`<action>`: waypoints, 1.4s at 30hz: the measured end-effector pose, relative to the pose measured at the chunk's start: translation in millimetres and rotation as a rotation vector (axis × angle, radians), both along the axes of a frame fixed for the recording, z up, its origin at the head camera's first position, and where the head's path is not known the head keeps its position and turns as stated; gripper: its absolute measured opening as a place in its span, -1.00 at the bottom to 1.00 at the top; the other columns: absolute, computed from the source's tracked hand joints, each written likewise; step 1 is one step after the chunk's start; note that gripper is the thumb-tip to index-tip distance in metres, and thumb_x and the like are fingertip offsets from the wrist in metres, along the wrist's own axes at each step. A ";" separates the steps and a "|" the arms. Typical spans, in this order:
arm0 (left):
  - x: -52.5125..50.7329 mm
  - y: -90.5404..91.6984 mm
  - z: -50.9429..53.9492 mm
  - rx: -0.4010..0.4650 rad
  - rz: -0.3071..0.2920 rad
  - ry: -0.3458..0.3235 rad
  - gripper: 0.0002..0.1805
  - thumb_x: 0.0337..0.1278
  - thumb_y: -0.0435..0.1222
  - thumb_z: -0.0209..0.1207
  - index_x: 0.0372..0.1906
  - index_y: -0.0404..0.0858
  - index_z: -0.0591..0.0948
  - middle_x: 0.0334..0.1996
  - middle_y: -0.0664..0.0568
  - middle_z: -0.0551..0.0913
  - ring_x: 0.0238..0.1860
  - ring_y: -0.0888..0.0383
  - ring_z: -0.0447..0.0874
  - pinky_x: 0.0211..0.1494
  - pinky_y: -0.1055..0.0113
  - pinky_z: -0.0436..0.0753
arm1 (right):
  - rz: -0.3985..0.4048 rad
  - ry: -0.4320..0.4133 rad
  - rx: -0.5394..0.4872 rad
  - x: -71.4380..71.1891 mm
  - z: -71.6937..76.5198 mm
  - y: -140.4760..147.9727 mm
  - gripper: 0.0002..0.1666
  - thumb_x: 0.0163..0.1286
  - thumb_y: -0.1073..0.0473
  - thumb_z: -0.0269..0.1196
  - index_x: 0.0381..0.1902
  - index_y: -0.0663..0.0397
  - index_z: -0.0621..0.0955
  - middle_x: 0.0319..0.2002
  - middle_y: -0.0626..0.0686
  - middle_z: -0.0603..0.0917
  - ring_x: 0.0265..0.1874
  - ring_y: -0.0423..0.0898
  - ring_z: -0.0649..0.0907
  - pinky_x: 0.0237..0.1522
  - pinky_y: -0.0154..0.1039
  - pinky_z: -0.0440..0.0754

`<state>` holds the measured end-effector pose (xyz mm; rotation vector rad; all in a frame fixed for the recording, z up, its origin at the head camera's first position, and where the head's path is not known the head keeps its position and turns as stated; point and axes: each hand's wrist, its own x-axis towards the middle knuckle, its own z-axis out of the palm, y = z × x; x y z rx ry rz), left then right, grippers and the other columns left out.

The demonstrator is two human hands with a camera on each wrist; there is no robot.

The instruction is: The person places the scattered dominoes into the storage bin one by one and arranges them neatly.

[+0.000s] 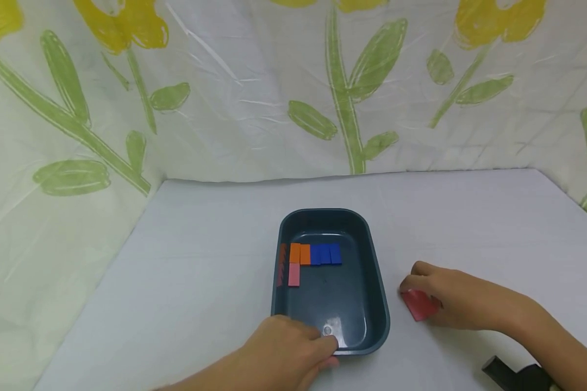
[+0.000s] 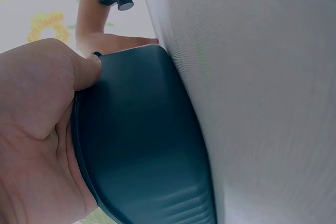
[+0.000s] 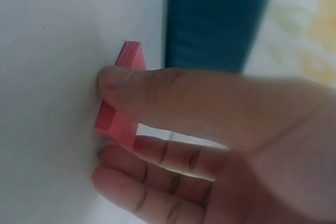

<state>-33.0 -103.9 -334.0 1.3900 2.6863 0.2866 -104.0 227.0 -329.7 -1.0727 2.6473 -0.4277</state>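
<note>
A dark teal plastic tray (image 1: 328, 304) stands on the white table in the head view. Inside, a row of orange tiles (image 1: 300, 253) and blue tiles (image 1: 325, 254) lies flat, with one pink tile (image 1: 294, 275) below the left end. My left hand (image 1: 293, 345) grips the tray's near rim; the left wrist view shows the thumb hooked over the tray edge (image 2: 136, 124). To the right of the tray, my right hand (image 1: 450, 296) pinches a flat red piece (image 3: 126, 119) just at the tabletop. Its thumb covers part of the piece.
A black device (image 1: 518, 374) is at the right wrist, near the bottom edge. The white tabletop (image 1: 200, 260) spreads around the tray. Behind it hangs a white curtain (image 1: 254, 136) printed with yellow flowers and green leaves.
</note>
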 end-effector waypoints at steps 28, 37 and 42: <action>-0.1 -0.6 0.3 0.039 -0.014 0.040 -0.77 0.51 -0.04 0.03 -0.29 0.00 0.57 -0.75 0.31 0.18 -0.74 0.44 0.11 -0.61 0.59 0.13 | 0.164 0.183 -0.090 -2.4 -2.8 -4.9 -0.51 -0.06 0.40 0.55 -0.17 -0.12 0.70 -0.11 -0.17 0.61 -0.15 -0.13 0.61 -0.20 -0.21 0.68; 0.1 0.3 0.8 0.019 -0.005 0.022 -0.77 0.51 -0.02 0.03 -0.27 0.02 0.58 -0.76 0.32 0.19 -0.73 0.44 0.13 -0.59 0.59 0.15 | 0.116 0.152 -0.079 -3.7 13.7 -4.3 -0.59 0.07 0.27 0.53 -0.13 -0.20 0.70 -0.11 -0.24 0.58 -0.16 -0.20 0.59 -0.14 -0.23 0.66; 0.4 0.8 0.7 0.006 0.003 0.004 -0.77 0.50 -0.01 0.03 -0.26 0.03 0.58 -0.76 0.32 0.20 -0.74 0.44 0.15 -0.59 0.59 0.16 | 0.104 0.175 -0.075 -5.8 29.8 -6.1 -0.61 0.08 0.25 0.52 -0.16 -0.22 0.68 -0.12 -0.25 0.56 -0.16 -0.22 0.58 -0.16 -0.27 0.65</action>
